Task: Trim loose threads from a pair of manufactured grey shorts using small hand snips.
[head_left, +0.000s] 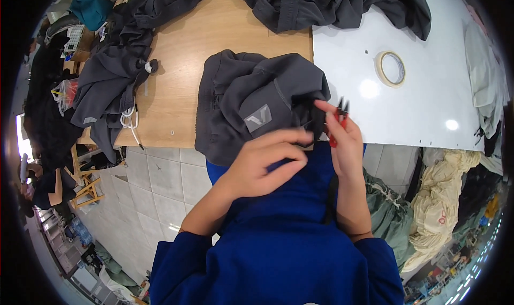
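Observation:
A dark grey garment (241,85) lies bunched at the table's front edge, with gathered elastic along its left side and a pale grey reflective patch (258,117) facing up. My left hand (262,163) hovers over the garment's near edge, fingers stretched and apart, slightly blurred, with nothing visible in it. Held in my right hand (347,139) is a pair of small red-handled snips (341,112), dark tips pointing away from me. That hand's index finger reaches to the garment's right side, where a fold hides whether it touches the cloth.
More dark grey garments lie at the back (300,8) and left (110,85) of the wooden table (176,91). A tape roll (391,69) rests on the white board (348,58) to the right. White cord (128,117) hangs at left. Cream cloth bundles (439,208) stand below the right edge.

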The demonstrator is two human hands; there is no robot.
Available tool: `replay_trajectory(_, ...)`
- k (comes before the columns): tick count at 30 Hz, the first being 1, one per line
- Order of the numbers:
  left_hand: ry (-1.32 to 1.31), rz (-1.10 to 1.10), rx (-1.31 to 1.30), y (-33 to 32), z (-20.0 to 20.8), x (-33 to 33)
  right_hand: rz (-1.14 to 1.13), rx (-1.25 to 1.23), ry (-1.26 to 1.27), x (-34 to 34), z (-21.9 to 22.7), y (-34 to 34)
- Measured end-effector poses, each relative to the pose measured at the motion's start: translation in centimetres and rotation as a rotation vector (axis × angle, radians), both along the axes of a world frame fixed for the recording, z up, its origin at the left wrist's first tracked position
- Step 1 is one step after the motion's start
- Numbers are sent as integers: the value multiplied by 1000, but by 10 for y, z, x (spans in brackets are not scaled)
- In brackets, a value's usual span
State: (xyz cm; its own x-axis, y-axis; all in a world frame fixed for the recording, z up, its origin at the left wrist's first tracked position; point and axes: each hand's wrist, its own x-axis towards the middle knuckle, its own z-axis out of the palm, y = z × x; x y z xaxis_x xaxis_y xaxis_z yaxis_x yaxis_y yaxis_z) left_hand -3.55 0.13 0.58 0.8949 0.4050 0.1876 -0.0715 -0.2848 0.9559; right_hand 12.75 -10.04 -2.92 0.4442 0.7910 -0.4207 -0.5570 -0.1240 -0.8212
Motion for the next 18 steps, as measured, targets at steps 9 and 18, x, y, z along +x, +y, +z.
replay_trajectory(9,92,494,531,15,-5,5,-48,390,535,10,6,-15)
replay_trajectory(18,353,39,-684,-16,-27,-4,-126,522,597,2,6,-10)
